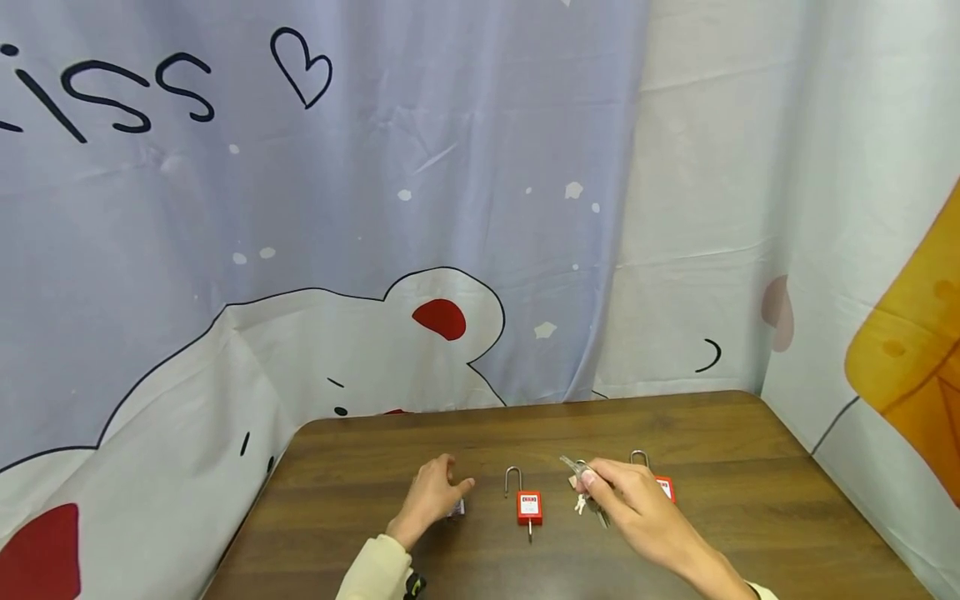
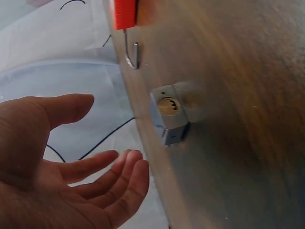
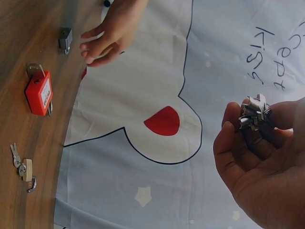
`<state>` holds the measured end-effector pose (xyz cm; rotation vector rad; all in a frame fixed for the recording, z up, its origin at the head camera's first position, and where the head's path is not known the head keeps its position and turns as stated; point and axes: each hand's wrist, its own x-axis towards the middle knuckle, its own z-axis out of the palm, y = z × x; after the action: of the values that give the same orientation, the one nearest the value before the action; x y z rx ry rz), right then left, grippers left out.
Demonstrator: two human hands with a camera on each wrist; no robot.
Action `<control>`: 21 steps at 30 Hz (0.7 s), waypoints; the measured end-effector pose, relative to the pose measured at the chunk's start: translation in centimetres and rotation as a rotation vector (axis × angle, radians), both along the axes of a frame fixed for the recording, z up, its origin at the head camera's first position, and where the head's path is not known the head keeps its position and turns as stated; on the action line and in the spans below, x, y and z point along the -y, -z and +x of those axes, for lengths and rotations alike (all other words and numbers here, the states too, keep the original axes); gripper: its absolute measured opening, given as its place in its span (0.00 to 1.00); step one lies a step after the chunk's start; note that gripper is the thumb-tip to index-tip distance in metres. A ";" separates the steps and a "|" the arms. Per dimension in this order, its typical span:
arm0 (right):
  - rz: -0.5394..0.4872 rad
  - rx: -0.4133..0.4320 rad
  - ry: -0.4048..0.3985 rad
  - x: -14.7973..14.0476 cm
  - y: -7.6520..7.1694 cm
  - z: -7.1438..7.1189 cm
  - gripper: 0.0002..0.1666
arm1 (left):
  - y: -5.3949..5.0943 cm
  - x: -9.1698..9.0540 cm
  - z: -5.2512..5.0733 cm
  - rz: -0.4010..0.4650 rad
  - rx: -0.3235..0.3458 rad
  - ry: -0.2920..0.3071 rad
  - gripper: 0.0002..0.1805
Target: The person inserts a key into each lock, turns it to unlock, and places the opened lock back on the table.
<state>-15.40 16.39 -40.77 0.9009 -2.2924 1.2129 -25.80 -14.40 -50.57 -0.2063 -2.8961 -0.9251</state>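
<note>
My left hand [image 1: 431, 500] hovers with fingers spread and relaxed, holding nothing. Close by it on the table lies a small grey padlock [image 2: 169, 119], its brass keyhole facing the left wrist camera; in the head view the hand partly covers it. A bunch of silver keys [image 3: 255, 113] is pinched between the thumb and fingers of my right hand [image 1: 637, 508], raised above the tabletop. Between the hands lies a red padlock [image 1: 529, 507] with its shackle open and a key in its bottom. Below the right hand is a small brass padlock [image 3: 27, 170] with keys attached.
Another red padlock [image 1: 665, 488] lies at the right, partly hidden behind the right hand in the head view. The brown wooden table [image 1: 360, 450] ends at a printed curtain [image 1: 525, 167] that hangs along its back.
</note>
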 end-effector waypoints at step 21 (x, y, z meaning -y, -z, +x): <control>0.023 0.012 0.017 -0.1 0.9 -0.2 0.16 | 1.6 -0.5 -0.2 -0.096 0.111 -0.076 0.18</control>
<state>-15.57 16.52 -41.69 0.8824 -2.3233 1.1907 -26.03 -13.93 -52.18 -0.0533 -3.0293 -0.8115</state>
